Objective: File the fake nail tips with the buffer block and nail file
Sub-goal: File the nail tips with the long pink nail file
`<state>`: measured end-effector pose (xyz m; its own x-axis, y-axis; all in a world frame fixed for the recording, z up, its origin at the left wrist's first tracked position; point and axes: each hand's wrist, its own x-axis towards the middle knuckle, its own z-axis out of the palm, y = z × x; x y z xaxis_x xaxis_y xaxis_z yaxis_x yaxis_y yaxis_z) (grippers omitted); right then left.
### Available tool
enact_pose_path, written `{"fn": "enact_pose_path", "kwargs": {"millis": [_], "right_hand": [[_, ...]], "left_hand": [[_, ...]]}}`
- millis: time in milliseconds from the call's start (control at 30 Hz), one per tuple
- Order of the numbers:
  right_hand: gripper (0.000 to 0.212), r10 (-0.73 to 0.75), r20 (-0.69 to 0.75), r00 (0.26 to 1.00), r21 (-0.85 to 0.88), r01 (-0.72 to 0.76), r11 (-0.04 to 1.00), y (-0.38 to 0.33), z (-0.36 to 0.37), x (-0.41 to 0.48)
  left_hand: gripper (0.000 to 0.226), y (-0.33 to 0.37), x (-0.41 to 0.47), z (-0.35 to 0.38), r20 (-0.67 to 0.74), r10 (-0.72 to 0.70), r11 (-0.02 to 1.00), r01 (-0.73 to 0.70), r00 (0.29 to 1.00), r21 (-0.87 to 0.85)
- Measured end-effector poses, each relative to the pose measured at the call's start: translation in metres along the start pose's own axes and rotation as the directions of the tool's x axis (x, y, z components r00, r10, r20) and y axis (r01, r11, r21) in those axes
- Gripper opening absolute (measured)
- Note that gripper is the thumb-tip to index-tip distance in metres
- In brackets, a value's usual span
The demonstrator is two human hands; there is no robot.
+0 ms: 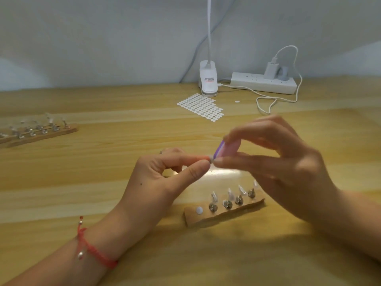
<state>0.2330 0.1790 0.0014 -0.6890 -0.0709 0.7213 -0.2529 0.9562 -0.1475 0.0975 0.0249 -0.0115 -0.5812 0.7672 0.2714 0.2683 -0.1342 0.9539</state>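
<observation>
My right hand (274,159) pinches a small pink and purple buffer block (226,148) between thumb and fingers above the table. My left hand (162,180) pinches a fake nail tip (210,159) between thumb and forefinger, and the block's lower end touches it. The tip is mostly hidden by my fingertips. Below my hands lies a wooden strip (224,213) holding several clear nail tips on metal studs, with one white pad bare at its left end.
Another wooden strip (41,134) with several nail tips lies at the far left. A sheet of white oval stickers (201,107) sits at mid table. At the back stand a white clip lamp (208,81) and a power strip (263,82) with a looping white cable.
</observation>
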Motion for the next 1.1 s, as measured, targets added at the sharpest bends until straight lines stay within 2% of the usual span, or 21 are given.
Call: {"fn": "enact_pose_path", "kwargs": {"millis": [100, 167, 233, 367, 500, 600, 767, 867, 933, 1000, 1033, 1100], "right_hand": [[0.019, 0.079, 0.088, 0.993, 0.093, -0.087, 0.992, -0.003, 0.007, -0.008], [0.023, 0.060, 0.062, 0.996, 0.029, -0.062, 0.998, -0.001, 0.004, -0.005], [0.023, -0.031, 0.010, 0.999, -0.039, 0.032, 0.999, 0.000, 0.000, -0.001], [0.019, 0.007, 0.100, 0.995, 0.055, -0.013, 0.998, -0.004, 0.005, -0.007], [0.022, -0.076, 0.000, 0.997, -0.076, 0.075, 0.994, 0.003, -0.004, 0.000], [0.017, -0.050, 0.050, 0.998, 0.031, 0.048, 0.998, -0.003, 0.005, -0.004], [0.024, -0.065, -0.031, 0.997, -0.083, 0.062, 0.995, 0.006, 0.000, 0.001], [0.020, -0.105, 0.019, 0.994, 0.022, 0.104, 0.994, -0.002, 0.007, -0.004], [0.020, -0.100, 0.006, 0.995, 0.004, 0.100, 0.995, 0.001, 0.002, 0.000], [0.019, -0.035, 0.009, 0.999, 0.004, 0.035, 0.999, 0.003, 0.001, -0.001], [0.018, 0.037, 0.028, 0.999, 0.052, -0.039, 0.998, 0.000, 0.004, -0.005], [0.018, 0.086, 0.076, 0.993, 0.131, -0.095, 0.987, -0.003, 0.008, -0.009]], "left_hand": [[0.022, 0.002, -0.001, 0.001, 0.023, 0.026, 1.000, -0.027, 0.999, 0.008], [0.026, 0.002, -0.001, 0.001, 0.022, 0.034, 0.999, -0.035, 0.999, 0.016], [0.029, 0.002, 0.000, 0.001, 0.009, 0.032, 0.999, -0.032, 0.999, 0.024], [0.022, 0.002, 0.000, 0.001, 0.023, 0.063, 0.998, -0.064, 0.998, 0.026], [0.018, 0.000, 0.000, 0.001, -0.002, 0.032, 0.999, -0.032, 0.999, 0.026], [0.019, 0.001, -0.001, 0.001, 0.020, 0.065, 0.997, -0.065, 0.998, 0.034], [0.017, 0.000, 0.000, 0.001, -0.010, 0.046, 0.998, -0.046, 0.999, 0.039], [0.024, 0.001, 0.000, 0.001, 0.010, 0.057, 0.998, -0.058, 0.998, 0.038], [0.024, 0.001, 0.000, 0.002, 0.004, 0.052, 0.998, -0.052, 0.999, 0.029], [0.027, 0.000, 0.000, 0.002, -0.010, 0.047, 0.999, -0.047, 0.999, 0.027], [0.029, 0.000, 0.000, 0.002, -0.007, 0.056, 0.998, -0.056, 0.998, 0.028], [0.026, 0.001, 0.000, 0.002, 0.006, 0.069, 0.997, -0.069, 0.998, 0.029]]}}
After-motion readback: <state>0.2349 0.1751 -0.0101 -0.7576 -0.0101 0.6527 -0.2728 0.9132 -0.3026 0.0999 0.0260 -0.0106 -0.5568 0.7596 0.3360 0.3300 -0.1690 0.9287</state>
